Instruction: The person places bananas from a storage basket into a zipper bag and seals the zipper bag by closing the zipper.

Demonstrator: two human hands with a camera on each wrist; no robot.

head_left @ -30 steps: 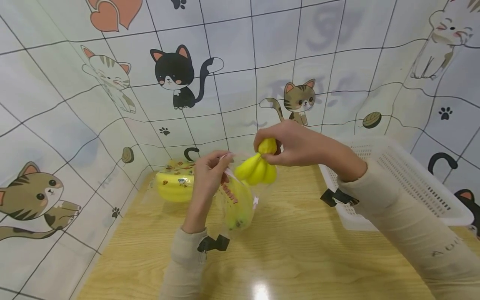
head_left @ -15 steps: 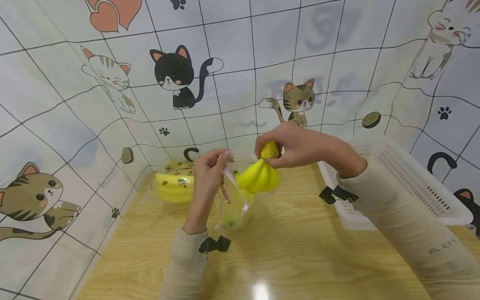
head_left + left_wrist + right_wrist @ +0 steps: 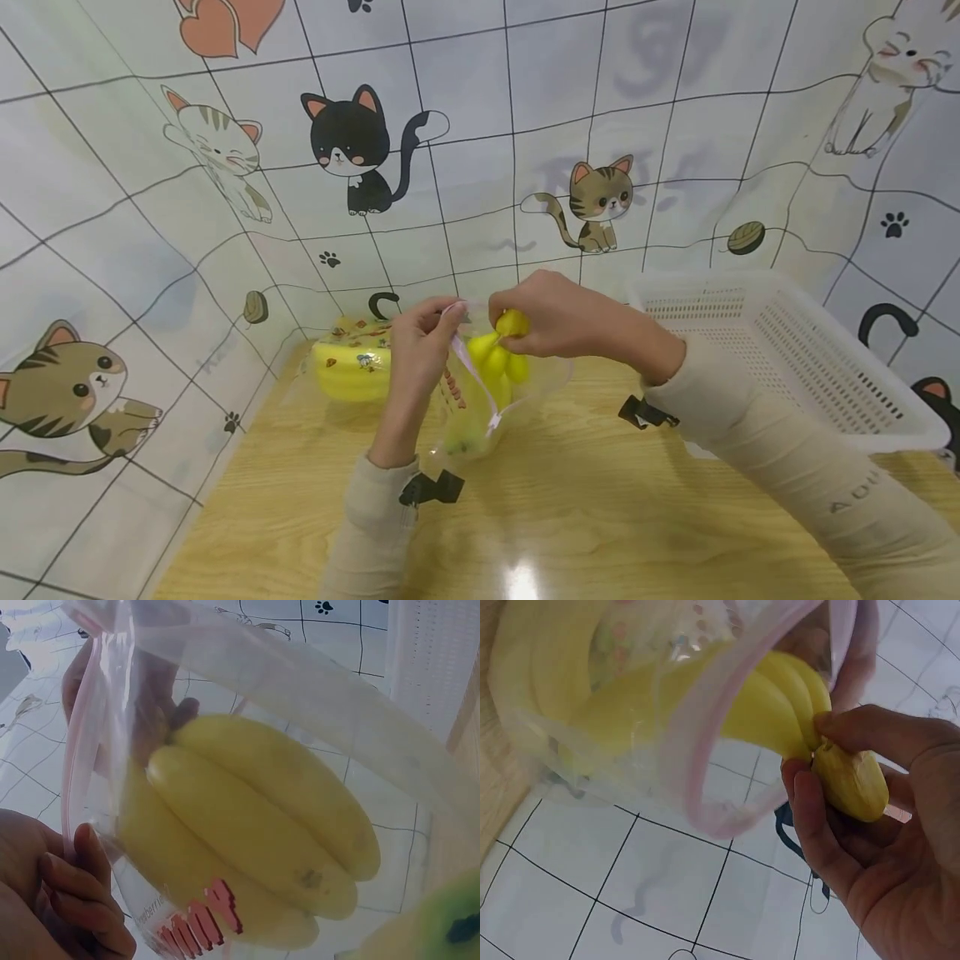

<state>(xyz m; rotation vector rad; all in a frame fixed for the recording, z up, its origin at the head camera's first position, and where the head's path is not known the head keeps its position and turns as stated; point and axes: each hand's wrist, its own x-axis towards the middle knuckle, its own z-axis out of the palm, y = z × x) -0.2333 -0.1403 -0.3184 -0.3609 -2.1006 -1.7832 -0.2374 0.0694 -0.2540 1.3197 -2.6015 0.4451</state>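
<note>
In the head view my left hand [image 3: 416, 354] pinches the pink zip edge of a clear plastic zip bag [image 3: 540, 392] printed with red letters. My right hand [image 3: 562, 321] grips the stem end of a yellow bunch of bananas [image 3: 489, 360] at the bag's mouth. Seen from the right wrist, the bananas [image 3: 772, 705] reach through the pink-rimmed opening, while thumb and fingers hold the stem outside it. Through the plastic in the left wrist view, several bananas [image 3: 255, 817] show. A greenish fruit tip [image 3: 442, 919] lies at that view's lower right corner; whether it is bagged I cannot tell.
Left of the hands, a second printed clear bag with yellow fruit [image 3: 348, 371] lies on the wooden table [image 3: 600, 517]. A white perforated basket [image 3: 832, 358] stands at the right. Cat-patterned cloth [image 3: 480, 167] rises behind and beside the table.
My right hand has moved left and slightly down, bringing the bananas into the bag's mouth. The left hand stays almost in place on the bag's edge.
</note>
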